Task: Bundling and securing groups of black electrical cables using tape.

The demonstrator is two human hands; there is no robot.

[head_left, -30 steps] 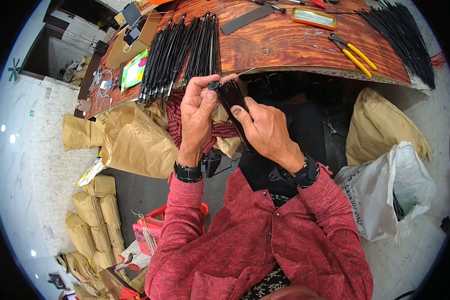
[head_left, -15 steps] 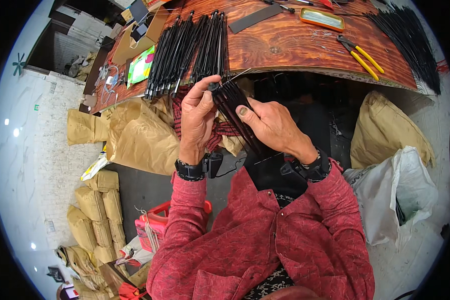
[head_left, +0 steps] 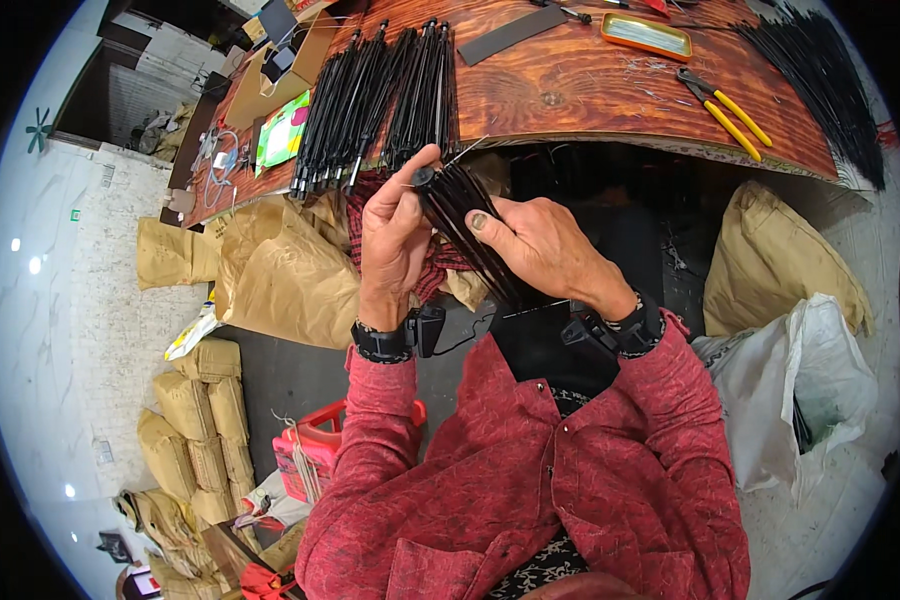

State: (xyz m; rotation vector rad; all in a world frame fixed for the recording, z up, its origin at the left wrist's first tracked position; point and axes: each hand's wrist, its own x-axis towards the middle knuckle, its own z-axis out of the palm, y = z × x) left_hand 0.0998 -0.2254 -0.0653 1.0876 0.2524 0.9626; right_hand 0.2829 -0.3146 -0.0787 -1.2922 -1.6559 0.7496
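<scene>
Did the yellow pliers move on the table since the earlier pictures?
No. The yellow-handled pliers lie in the same spot on the wooden table near the orange tin; only the view shifted.

Left fisheye on my head, facing steeply down: my fingers [head_left: 406,176] close, upper middle; tabletop [head_left: 550,100] beyond, along top; edges bend rimward.

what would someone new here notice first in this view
Likely the centre, where the left hand and right hand hold a dark bundle of thin ribs. Next, perhaps, the yellow-handled pliers on the right of the wood-grained table and the black rods toward its left.
</scene>
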